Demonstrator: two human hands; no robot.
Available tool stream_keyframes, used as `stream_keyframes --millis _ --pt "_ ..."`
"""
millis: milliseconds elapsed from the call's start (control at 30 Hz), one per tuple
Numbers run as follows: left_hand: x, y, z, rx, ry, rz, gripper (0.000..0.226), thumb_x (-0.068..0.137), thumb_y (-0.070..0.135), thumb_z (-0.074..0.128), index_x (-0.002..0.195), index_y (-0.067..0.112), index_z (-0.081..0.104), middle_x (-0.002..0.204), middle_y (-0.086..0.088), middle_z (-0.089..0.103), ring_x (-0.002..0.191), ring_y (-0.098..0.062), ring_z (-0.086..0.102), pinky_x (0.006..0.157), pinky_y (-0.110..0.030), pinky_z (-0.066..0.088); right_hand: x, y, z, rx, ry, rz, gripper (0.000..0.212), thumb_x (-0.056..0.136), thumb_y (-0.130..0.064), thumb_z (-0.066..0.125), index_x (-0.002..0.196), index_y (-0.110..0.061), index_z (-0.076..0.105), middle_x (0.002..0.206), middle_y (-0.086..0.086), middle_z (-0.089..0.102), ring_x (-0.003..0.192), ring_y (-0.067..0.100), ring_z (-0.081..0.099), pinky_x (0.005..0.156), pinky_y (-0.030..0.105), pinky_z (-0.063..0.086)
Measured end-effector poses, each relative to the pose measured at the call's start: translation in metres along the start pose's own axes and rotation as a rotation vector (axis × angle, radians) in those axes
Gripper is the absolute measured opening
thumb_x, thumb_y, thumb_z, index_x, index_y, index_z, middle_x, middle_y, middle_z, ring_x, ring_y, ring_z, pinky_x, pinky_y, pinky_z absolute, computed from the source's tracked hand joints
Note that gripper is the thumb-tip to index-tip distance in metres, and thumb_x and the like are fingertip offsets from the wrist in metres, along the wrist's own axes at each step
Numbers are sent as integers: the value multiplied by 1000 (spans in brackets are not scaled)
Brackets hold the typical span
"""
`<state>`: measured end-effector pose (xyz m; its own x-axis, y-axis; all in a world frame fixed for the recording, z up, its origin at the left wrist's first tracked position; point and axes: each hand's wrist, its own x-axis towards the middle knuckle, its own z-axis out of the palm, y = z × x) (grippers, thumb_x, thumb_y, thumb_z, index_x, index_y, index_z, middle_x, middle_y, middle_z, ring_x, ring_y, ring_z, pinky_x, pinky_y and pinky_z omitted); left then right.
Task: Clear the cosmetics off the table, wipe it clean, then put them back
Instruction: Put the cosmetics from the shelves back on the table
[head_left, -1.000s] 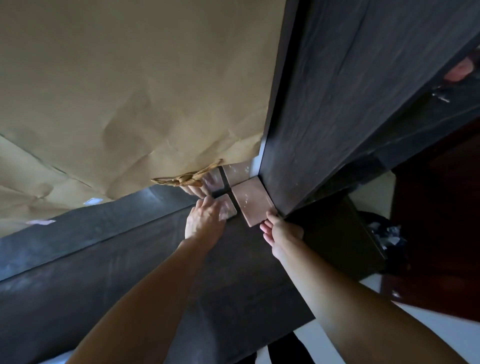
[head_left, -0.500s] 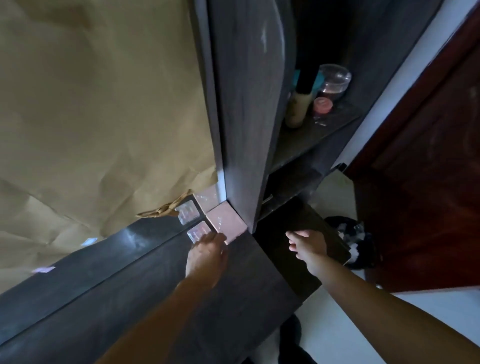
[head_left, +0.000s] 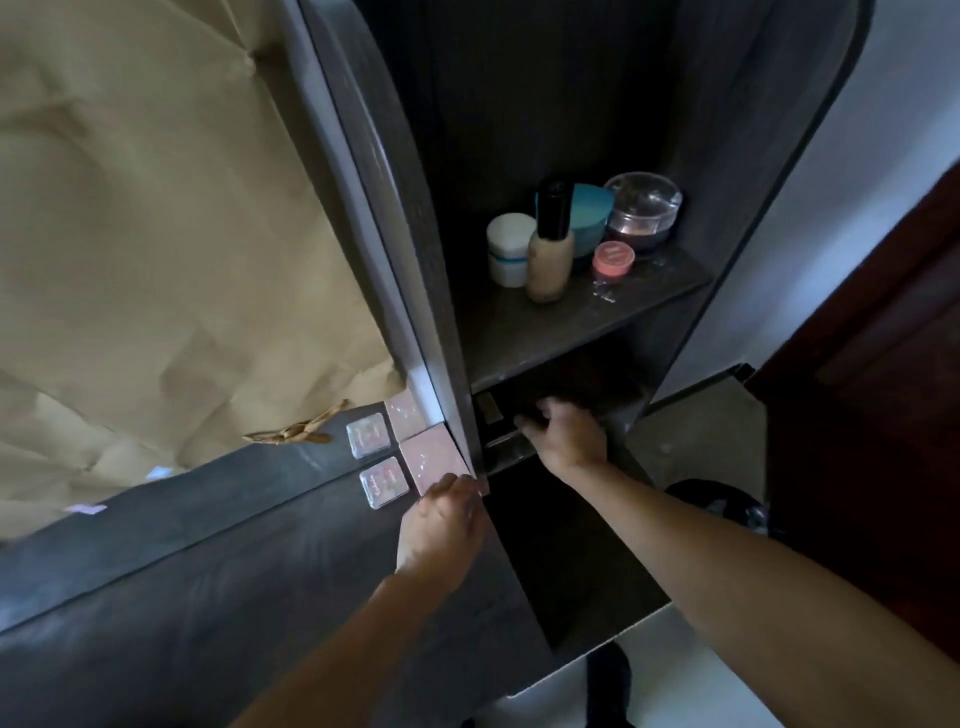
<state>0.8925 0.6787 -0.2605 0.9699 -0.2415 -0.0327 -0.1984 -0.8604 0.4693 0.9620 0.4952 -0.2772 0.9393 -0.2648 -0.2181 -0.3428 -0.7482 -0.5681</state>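
Down at the table's (head_left: 208, 597) far right corner, the left hand (head_left: 441, 525) lay with bent fingers touching the near corner of a pink palette (head_left: 434, 460); whether it gripped or only pressed could not be told. The palette lay flat against the cabinet side (head_left: 410, 218), with a small clear compact (head_left: 382, 480) just beside it on the left. Both showed again in the mirror strip (head_left: 332, 441) behind them, under the brown paper (head_left: 156, 208).

The right hand (head_left: 566, 436) was well apart from the left, reaching into the dark lower compartment (head_left: 597, 379) of the cabinet. Its fingers were blurred over something dark, and whether they clasped it could not be told.

On the shelf (head_left: 597, 312) above stood more cosmetics in a tight group: a white jar (head_left: 509, 249), a foundation bottle (head_left: 550, 254) with a black cap, a teal jar (head_left: 589, 218) behind it, a clear domed jar (head_left: 641, 210) and a small pink pot (head_left: 614, 260) in front.
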Motion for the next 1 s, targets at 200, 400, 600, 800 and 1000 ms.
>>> stream_keyframes --millis 200,400,600,800,1000 --pt "-20 16 -6 2 158 -170 12 79 16 61 91 17 64 90 0 66 79 -27 63 62 -36 52 23 -35 15 -229 -190 -64 44 79 -41 65 113 -13 62 128 9 50 123 30 45 88 36 46" --pt "-45 31 -23 30 338 -178 12 76 26 50 85 25 58 84 7 65 67 -22 62 50 -31 50 19 -38 26 -24 -188 48 67 76 -23 72 131 -7 38 129 16 53 120 33 51 93 38 48" --pt "-32 65 -55 0 476 -90 15 79 18 60 93 18 65 86 8 68 68 -18 65 55 -29 53 21 -12 12 424 -243 178 44 73 -18 75 114 -10 59 116 14 62 105 32 62 91 38 50" --pt "20 137 -91 -207 571 58 29 85 21 64 113 14 60 95 4 63 78 -5 59 69 -28 53 13 34 -46 713 -250 300 19 76 -4 73 65 -9 59 61 11 55 49 19 51 40 21 41" --pt "94 187 -127 -311 627 -97 65 81 42 70 135 13 47 123 -2 49 107 -15 53 89 -28 47 -2 58 -96 790 -247 310 7 80 -5 69 79 -7 63 70 7 61 61 17 56 52 26 44"
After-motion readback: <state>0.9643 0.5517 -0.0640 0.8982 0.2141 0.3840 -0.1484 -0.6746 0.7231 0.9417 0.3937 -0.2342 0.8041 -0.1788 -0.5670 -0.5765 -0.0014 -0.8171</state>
